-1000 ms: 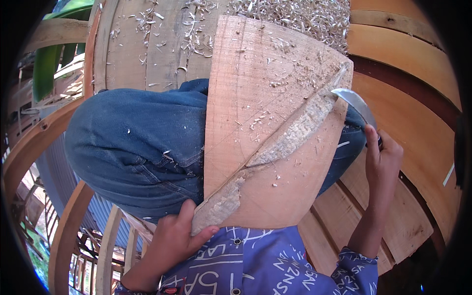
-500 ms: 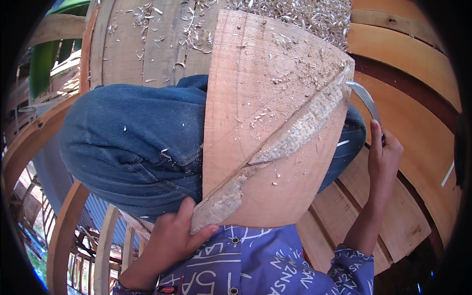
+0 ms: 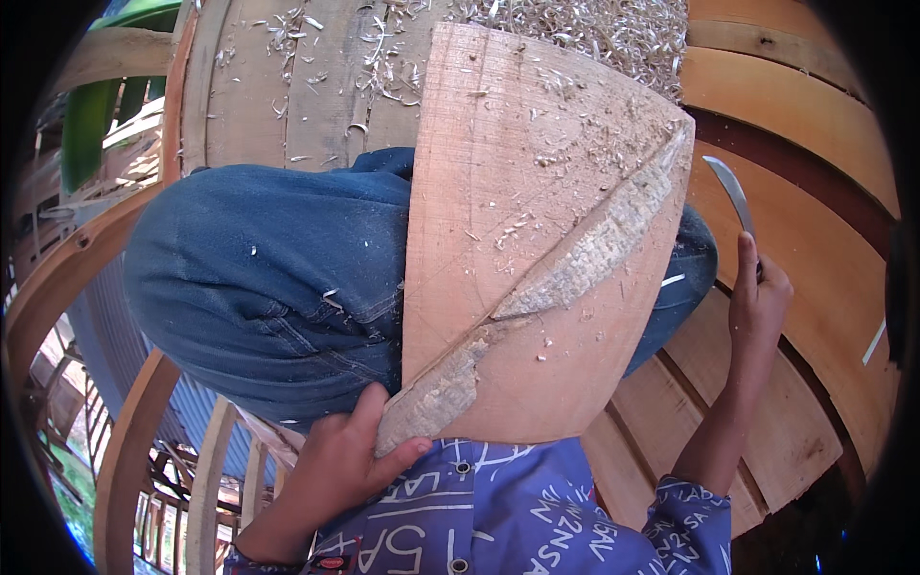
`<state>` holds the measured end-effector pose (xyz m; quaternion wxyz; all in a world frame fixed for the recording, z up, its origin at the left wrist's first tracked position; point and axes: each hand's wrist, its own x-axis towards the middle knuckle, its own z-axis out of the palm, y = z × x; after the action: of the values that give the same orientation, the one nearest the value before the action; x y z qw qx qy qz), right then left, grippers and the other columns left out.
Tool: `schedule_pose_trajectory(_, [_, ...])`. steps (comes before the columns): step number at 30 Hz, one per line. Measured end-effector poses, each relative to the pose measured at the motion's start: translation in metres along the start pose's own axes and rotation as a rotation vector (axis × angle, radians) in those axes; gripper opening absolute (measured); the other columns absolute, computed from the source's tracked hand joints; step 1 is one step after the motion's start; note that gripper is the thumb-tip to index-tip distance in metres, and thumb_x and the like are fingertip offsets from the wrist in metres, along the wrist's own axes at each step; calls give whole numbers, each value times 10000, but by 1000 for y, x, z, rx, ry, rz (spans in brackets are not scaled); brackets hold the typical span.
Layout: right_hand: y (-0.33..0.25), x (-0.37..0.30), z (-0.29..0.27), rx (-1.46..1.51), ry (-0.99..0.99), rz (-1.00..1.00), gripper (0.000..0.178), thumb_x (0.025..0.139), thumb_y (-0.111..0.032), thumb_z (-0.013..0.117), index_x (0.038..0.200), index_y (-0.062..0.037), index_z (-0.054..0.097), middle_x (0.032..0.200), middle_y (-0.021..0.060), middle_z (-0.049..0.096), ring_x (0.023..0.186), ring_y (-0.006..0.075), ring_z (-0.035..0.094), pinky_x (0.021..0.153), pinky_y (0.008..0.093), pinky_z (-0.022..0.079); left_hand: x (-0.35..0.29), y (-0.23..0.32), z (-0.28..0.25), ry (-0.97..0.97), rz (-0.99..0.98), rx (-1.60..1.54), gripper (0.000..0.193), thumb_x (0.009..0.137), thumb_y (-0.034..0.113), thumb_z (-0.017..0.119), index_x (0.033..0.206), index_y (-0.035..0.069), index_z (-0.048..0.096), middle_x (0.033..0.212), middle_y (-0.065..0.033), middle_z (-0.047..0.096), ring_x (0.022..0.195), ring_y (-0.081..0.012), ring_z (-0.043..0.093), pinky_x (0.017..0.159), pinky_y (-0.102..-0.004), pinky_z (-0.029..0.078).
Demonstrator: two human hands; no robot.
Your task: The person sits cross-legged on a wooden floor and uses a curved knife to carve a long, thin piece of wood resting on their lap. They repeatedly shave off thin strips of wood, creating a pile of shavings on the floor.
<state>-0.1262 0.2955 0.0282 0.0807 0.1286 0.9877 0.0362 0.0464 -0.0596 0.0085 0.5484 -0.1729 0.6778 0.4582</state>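
A broad, pale reddish wooden board [image 3: 460, 192] lies across my lap, its far end tapering toward the right. A rough greyish strip of bark-like wood [image 3: 594, 249] runs slantwise over it, from near left to far right. My left hand [image 3: 356, 458] grips the near left corner of the board, thumb and fingers round the end of the rough strip. Off the board's right edge, my right hand [image 3: 759, 292] is closed round the handle of a small curved knife [image 3: 731, 187]. Its hooked blade points up and away, apart from the wood. Crumbs and small shavings dot the board.
Beyond the board, a heap of curled wood shavings [image 3: 613, 43] covers part of the plank floor [image 3: 240, 105]. Wide planks [image 3: 795, 125] with dark gaps lie to the right. A wooden railing [image 3: 129, 450] stands at the left, corrugated sheeting [image 3: 115, 326] behind it.
The curved knife has drawn back from the board's right edge and now sits a little to the right, clear of it. My left hand keeps its hold on the board.
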Motion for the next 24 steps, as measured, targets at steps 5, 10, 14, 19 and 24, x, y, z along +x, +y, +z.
schedule_pose_trajectory(5, [-56,-74,9,81,-176,-479,465,831,-404,695,674,5,542,535,170,489,479,325,523,476,386,398,4,-1,1,4,25,-31,517,822,426,663,1067,13,471,826,-254,592,795,-488,563,700,-493,428])
schedule_pose_trajectory(10, [-41,-34,13,15,-85,-217,512,848,-450,662,651,8,545,538,172,497,478,327,528,478,395,399,3,-1,-5,-15,12,-76,502,828,435,647,1030,5,483,799,-236,580,767,-471,567,711,-462,438])
schedule_pose_trajectory(14, [-22,-31,0,40,-99,-173,537,861,-449,652,645,26,524,530,171,469,460,311,436,465,388,367,9,-11,-1,22,215,-92,447,866,396,658,962,2,471,657,-238,590,680,-443,632,567,-439,474])
schedule_pose_trajectory(19, [-50,-71,11,181,-239,-473,534,864,-423,657,648,43,514,528,192,442,462,302,359,452,371,330,11,-13,5,-17,194,-224,431,878,384,647,963,-2,476,705,-243,600,744,-437,645,602,-421,477])
schedule_pose_trajectory(24, [-14,-24,7,86,-44,-73,520,849,-416,668,648,40,516,528,193,467,447,312,436,450,381,339,9,-18,2,-44,200,-212,432,883,383,641,988,-5,483,724,-247,608,766,-424,659,610,-417,484])
